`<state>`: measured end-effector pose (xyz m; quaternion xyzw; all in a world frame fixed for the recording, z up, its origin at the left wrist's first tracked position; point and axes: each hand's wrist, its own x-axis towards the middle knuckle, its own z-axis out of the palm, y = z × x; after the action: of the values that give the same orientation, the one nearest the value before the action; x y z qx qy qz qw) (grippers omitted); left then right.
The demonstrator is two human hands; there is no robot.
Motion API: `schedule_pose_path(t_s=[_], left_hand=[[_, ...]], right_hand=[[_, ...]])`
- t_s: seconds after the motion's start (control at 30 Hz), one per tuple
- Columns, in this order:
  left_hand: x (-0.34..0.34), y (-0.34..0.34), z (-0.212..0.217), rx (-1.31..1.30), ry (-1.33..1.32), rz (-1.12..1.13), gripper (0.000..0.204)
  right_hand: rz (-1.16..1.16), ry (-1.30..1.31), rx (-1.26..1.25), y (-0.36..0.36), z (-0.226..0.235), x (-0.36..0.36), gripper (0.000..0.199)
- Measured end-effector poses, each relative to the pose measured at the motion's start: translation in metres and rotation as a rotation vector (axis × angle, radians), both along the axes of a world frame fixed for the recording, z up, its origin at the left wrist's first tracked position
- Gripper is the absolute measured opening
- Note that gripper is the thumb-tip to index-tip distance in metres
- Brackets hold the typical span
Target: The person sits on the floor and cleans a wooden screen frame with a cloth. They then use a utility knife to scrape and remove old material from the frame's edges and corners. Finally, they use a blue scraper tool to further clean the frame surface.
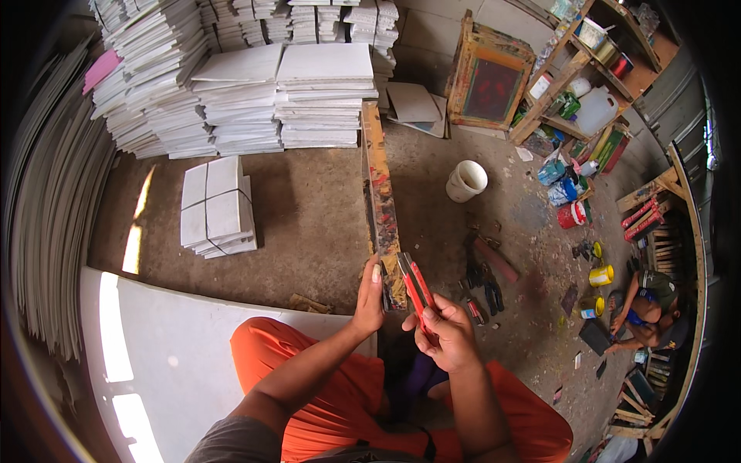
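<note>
A paint-stained wooden frame [380,174] stands on edge in front of me, seen nearly edge-on. My left hand [369,301] grips its near end from the left side, thumb up along the wood. In my right hand [449,336] is a red utility knife [417,285], fingers wrapped round its handle and its tip pointing away from me. That tip is close to the right face of the frame's near end; whether it touches is unclear. My legs in orange trousers [309,401] are bent on either side below my hands.
A strapped white stack [216,204] sits on the floor at left, with tall piles of white sheets [324,89] behind. A white board [193,332] lies at my left. At right are a white bucket [466,180], paint cans [572,214], scattered tools [488,274] and another person [656,309] crouching.
</note>
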<state>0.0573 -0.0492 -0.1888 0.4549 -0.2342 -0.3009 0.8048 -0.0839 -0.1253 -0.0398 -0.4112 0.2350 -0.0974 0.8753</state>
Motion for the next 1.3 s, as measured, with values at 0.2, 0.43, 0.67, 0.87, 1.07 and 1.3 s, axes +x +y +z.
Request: schedule_pose_path(t_s=[0.2,0.43,0.67,0.87,1.07,1.3], left_hand=[[-0.001,-0.003,-0.008,0.025,-0.043,0.05,0.057],[0.001,0.0,-0.007,-0.008,0.007,-0.028,0.057],[0.002,-0.003,-0.009,0.005,-0.025,0.008,0.058],[0.003,0.0,-0.014,-0.023,-0.075,-0.035,0.071],[0.003,0.006,-0.003,-0.032,-0.157,-0.101,0.077],[-0.004,0.0,-0.01,-0.015,-0.095,-0.084,0.072]], right_hand=[[-0.073,-0.085,0.098,-0.006,-0.005,-0.001,0.038],[-0.03,-0.05,0.018,-0.003,0.002,0.005,0.043],[-0.103,0.053,-0.002,-0.003,-0.01,-0.002,0.033],[-0.236,0.187,-0.432,-0.004,-0.004,-0.003,0.031],[-0.192,0.365,-1.549,0.007,0.024,-0.004,0.03],[-0.125,0.602,-1.828,0.043,0.028,-0.016,0.04]])
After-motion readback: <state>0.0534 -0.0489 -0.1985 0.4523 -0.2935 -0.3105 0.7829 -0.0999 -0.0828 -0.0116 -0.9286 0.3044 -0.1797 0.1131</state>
